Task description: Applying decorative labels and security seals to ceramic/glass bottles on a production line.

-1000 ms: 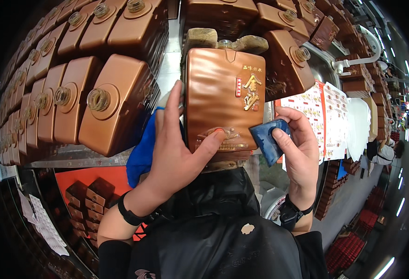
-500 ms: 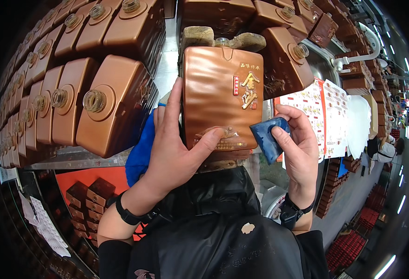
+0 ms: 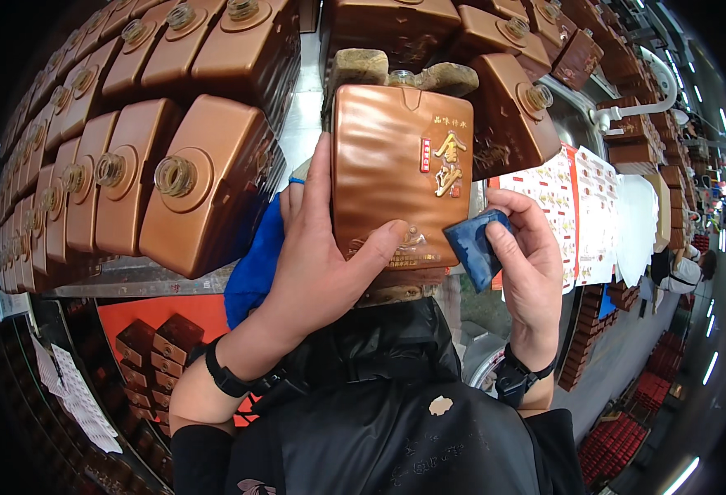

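A copper-brown, flat-sided bottle (image 3: 392, 177) lies in the middle with its glass neck (image 3: 402, 78) pointing away from me. Raised gold lettering and a small red label run down its right side. My left hand (image 3: 317, 247) grips the bottle's lower left part, the thumb across the front face and the fingers along the left side. Between the thumb and fingers of my right hand (image 3: 524, 264) is a dark blue, shiny folded pad (image 3: 478, 247), its left corner close to the bottle's lower right edge. Whether they touch, I cannot tell.
Rows of similar bottles (image 3: 206, 186) crowd the left, and more stand behind on the right. Wooden blocks (image 3: 361, 66) flank the neck. A blue cloth (image 3: 251, 272) lies beside my left wrist. Printed sticker sheets (image 3: 544, 186) and a white curved pipe (image 3: 643, 107) are at right.
The whole view has shifted slightly, so the bottle appears a little farther right. Both hands keep their holds on the bottle and the blue pad.
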### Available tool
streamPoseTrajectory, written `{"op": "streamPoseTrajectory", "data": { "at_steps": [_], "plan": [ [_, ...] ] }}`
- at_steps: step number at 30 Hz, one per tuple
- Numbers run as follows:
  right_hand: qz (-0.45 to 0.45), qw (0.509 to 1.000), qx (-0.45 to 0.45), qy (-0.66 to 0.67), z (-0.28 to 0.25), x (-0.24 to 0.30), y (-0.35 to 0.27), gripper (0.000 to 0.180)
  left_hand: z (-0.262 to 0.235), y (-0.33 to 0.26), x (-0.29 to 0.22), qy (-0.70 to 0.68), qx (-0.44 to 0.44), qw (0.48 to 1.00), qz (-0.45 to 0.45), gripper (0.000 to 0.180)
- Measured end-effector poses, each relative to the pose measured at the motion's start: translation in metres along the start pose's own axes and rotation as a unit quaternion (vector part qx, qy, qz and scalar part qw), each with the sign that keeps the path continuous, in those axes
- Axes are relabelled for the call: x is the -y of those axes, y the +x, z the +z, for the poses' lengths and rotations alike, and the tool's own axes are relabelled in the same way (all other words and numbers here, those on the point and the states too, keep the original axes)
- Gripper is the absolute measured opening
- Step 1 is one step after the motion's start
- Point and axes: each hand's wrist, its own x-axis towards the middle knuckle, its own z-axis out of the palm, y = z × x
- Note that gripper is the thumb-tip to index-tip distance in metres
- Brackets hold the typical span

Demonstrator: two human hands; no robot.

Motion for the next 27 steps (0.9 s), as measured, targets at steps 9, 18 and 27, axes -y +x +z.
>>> {"op": "streamPoseTrajectory", "data": {
  "at_steps": [9, 18, 27],
  "plan": [
    [0.003, 1.0, 0.003, -0.011, 0.0021, -0.0018, -0.0018, 0.027, 0.0039, 0.0007, -0.0018, -0.011, -0.009, 1.0, -0.004, 0.108],
    [-0.015, 0.998, -0.017, -0.05, 0.0041, -0.0004, -0.0075, 0.024, 0.0031, 0.0017, -0.0008, -0.057, 0.004, 0.998, -0.029, 0.108],
    [-0.117, 0.978, 0.013, -0.171, 0.0091, 0.0001, -0.0072, 0.019, 0.0041, 0.0028, -0.0008, -0.075, 0.011, 0.996, -0.04, 0.11]
  ]
}}
